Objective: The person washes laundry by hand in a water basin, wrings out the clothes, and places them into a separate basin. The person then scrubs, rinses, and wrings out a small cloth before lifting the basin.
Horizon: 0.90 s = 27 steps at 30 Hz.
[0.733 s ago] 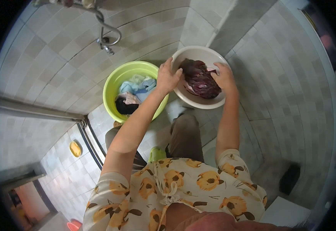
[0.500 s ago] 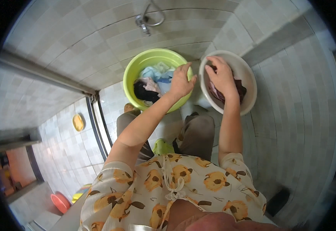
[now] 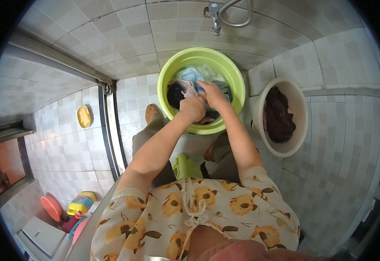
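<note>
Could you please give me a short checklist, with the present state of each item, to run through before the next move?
1. Both hands at the green basin: ok; the left hand and right hand are over the laundry in the green basin.
2. Firm grip on the laundry: cannot tell; the hands hide what the fingers hold.
3. Dark clothes contained: ok; they lie inside the white basin.
4. Tap not running: ok; no stream shows below its spout.
5. Yellow dish within easy reach: probably not ok; it sits on the floor, beyond the door track.
</note>
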{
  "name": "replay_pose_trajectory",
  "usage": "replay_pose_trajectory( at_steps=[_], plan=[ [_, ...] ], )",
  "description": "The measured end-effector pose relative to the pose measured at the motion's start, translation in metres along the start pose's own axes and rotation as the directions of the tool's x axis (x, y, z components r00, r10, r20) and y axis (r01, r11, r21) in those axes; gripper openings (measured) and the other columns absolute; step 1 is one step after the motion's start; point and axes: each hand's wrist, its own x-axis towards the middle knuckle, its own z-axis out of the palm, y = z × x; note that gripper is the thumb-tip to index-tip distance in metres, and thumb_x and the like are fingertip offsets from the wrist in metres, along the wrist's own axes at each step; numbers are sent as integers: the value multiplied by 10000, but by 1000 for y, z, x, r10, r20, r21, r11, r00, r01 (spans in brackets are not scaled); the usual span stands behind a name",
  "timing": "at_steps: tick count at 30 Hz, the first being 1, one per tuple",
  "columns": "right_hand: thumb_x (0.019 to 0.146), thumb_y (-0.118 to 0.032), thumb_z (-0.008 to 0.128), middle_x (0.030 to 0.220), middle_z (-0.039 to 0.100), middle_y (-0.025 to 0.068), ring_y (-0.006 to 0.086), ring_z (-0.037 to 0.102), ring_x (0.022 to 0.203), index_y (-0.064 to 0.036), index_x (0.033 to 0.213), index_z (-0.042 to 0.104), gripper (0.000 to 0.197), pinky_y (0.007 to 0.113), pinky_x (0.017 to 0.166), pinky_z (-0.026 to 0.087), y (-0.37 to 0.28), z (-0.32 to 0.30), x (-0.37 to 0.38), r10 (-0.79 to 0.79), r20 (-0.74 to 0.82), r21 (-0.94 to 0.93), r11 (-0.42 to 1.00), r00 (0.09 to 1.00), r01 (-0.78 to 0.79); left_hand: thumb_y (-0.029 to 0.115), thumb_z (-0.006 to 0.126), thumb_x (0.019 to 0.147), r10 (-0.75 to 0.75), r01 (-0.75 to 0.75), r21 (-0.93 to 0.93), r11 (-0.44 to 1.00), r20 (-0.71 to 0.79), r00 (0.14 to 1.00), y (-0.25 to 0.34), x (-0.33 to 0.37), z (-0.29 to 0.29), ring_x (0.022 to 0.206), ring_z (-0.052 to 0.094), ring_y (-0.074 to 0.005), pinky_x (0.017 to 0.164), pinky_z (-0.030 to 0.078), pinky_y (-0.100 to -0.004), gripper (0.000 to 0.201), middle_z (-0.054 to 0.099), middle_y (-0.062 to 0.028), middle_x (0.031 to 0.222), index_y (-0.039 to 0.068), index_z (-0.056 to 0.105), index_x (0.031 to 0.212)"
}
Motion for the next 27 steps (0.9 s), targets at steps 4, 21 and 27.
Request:
replay_pose_trajectory(
  at_steps=[4, 21, 27],
  plan=[
    [806, -180, 595, 1399, 343, 184, 408, 403, 1207, -245, 1333, 429, 557, 483, 975, 367, 15, 41, 22, -12, -21, -21, 1000, 1000, 12, 223, 512, 817, 11, -12, 14, 1000, 108, 994, 14, -11, -23, 822, 653, -306, 695, 522, -400, 236, 669, -151, 875, 53, 670, 860],
    [764, -214, 669, 1207, 537, 145, 272, 513, 1088, -79, 1146, 579, 415, 388, 907, 408, 86, 110, 66, 309, 41, 99, 945, 950, -312, 288, 563, 831, 79, -71, -109, 992, 66, 995, 47, -8, -52, 782, 652, -273, 662, 527, -365, 245, 659, -122, 790, 64, 659, 813],
    [817, -179, 616, 869, 641, 85, 173, 593, 809, 20, 999, 629, 270, 266, 773, 444, 56, 65, 54, 298, 13, 931, 346, 955, -121, 325, 583, 834, 50, -42, -113, 993, 66, 997, 35, -12, -49, 819, 645, -288, 693, 518, -386, 303, 649, -140, 860, 35, 662, 798]
  ],
)
